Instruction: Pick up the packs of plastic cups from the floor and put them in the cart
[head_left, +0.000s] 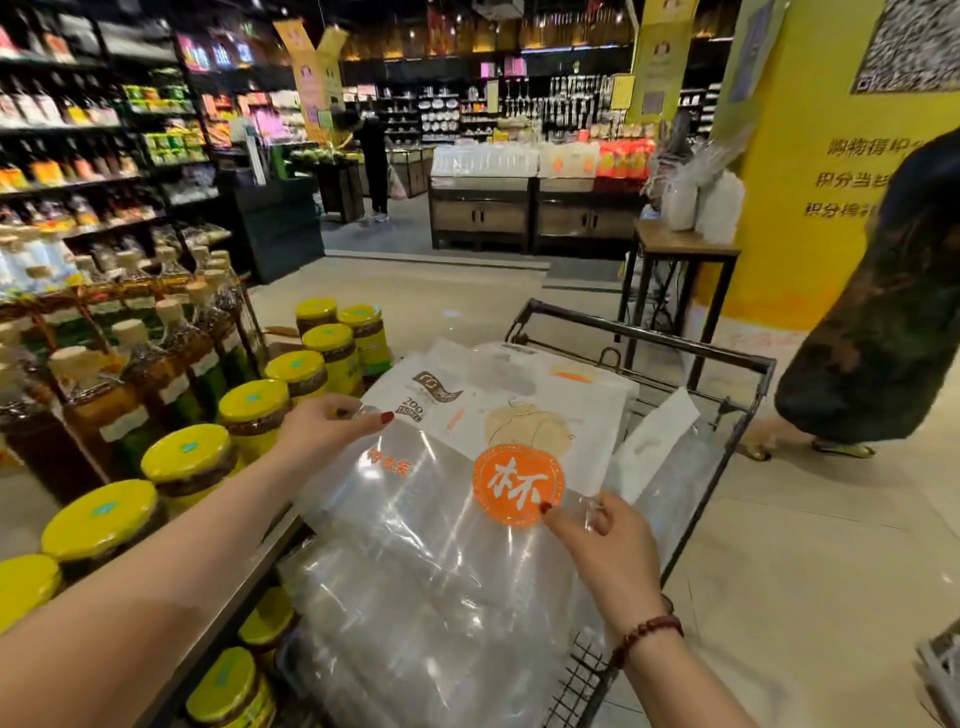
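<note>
A large clear pack of plastic cups (415, 561) with a round orange label lies across the black wire cart (727, 436). My left hand (327, 431) pinches its upper left corner. My right hand (597, 540) pinches its right edge beside the orange label. Under and beyond it in the cart lie other packs of cups (519, 410), white with printed labels. A further white pack (654, 441) stands tilted against the cart's right side.
A low shelf of yellow-lidded jars (187, 457) and oil bottles (119, 364) runs along the left, touching the cart. A person in a dark patterned dress (878, 322) walks by on the right. A small table (680, 249) stands before a yellow pillar (810, 156).
</note>
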